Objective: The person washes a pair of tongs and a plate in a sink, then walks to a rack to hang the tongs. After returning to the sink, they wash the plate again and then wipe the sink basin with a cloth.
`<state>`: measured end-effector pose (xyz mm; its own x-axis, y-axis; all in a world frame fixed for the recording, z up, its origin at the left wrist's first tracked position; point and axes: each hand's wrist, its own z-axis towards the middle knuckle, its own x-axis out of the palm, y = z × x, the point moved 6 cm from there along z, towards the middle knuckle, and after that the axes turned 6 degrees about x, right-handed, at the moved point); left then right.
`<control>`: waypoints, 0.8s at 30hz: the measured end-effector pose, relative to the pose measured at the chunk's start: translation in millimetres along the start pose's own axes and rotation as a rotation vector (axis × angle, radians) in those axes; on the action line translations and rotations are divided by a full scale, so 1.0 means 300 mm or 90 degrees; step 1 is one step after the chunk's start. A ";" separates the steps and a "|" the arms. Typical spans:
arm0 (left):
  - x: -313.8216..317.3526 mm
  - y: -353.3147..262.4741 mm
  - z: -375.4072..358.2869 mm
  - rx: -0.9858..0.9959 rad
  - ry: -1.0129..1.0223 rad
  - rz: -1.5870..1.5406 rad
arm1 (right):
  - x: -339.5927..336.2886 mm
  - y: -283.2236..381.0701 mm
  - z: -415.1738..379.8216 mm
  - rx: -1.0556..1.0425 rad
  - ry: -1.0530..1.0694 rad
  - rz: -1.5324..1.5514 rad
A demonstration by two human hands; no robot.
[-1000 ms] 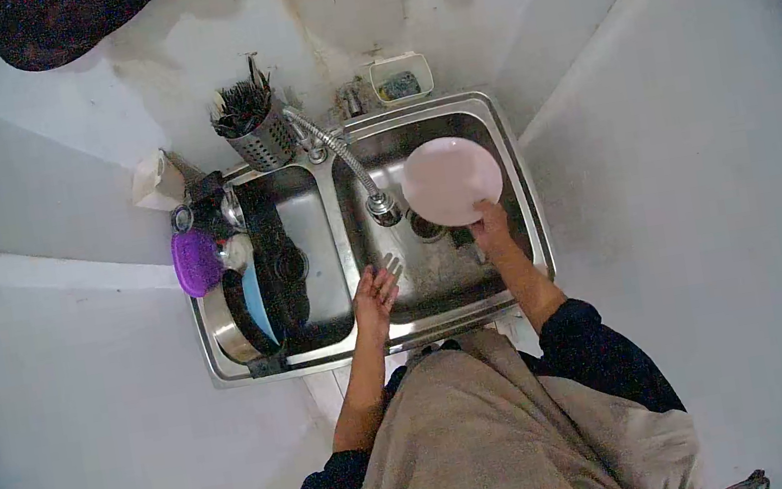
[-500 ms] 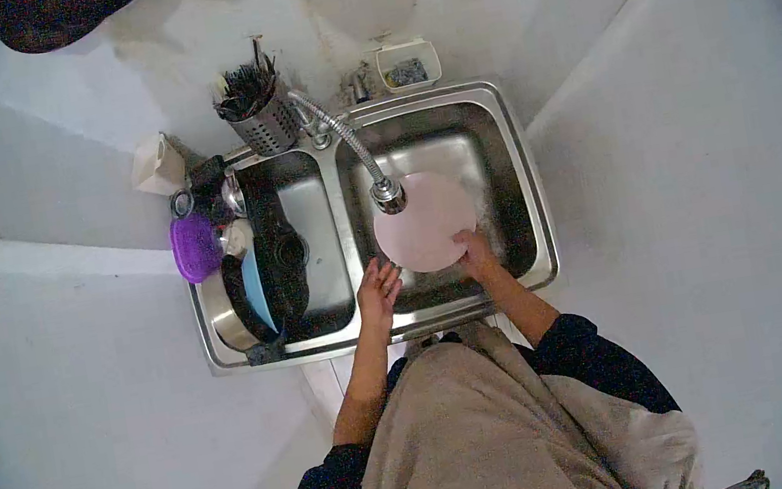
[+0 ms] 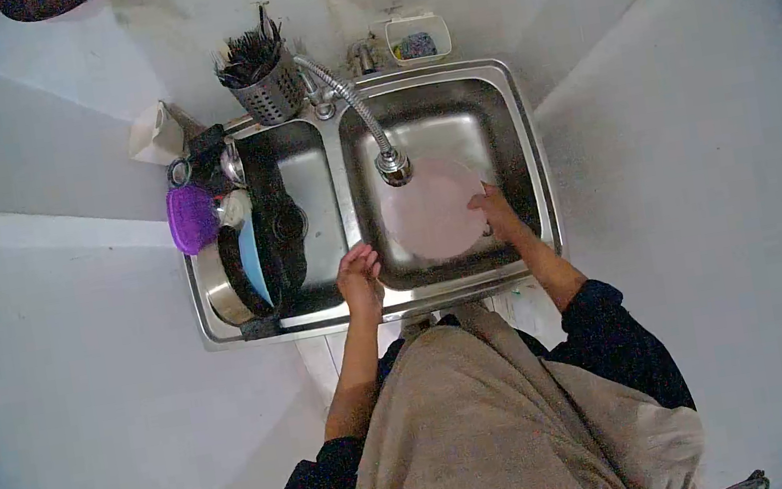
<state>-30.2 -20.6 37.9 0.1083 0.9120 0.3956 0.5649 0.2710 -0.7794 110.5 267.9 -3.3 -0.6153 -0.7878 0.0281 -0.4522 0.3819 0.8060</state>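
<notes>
A pale pink round plate (image 3: 434,210) is in the right basin (image 3: 505,126), below the faucet head (image 3: 394,167). My right hand (image 3: 500,214) grips its right edge, thumb over the upper face and the other fingers partly hidden. To the left, my left hand (image 3: 360,277) hovers over the front end of the divider between the basins, apart from the plate. Its fingers are loosely bent and hold nothing. The flexible metal spout (image 3: 355,103) arches over from the back rim.
In the left basin (image 3: 324,254) stand dark pans, a blue dish (image 3: 253,260) and a steel pot (image 3: 220,285). A purple lid (image 3: 193,219) leans at the left rim. Behind are a perforated utensil holder (image 3: 270,98) and a white scrubber container (image 3: 419,38).
My left hand has moved left, away from the plate. My right hand has shifted up and right along the plate's edge. The whole view has also shifted slightly.
</notes>
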 end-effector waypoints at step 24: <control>-0.012 0.043 -0.303 0.569 0.855 0.950 | 0.067 0.023 -0.062 0.099 -0.047 0.239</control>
<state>51.0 -48.5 70.5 0.5442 -0.0573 -0.8370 -0.8219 0.1640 -0.5456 107.0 245.7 13.9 -0.7985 -0.5447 0.2565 -0.2755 0.7093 0.6488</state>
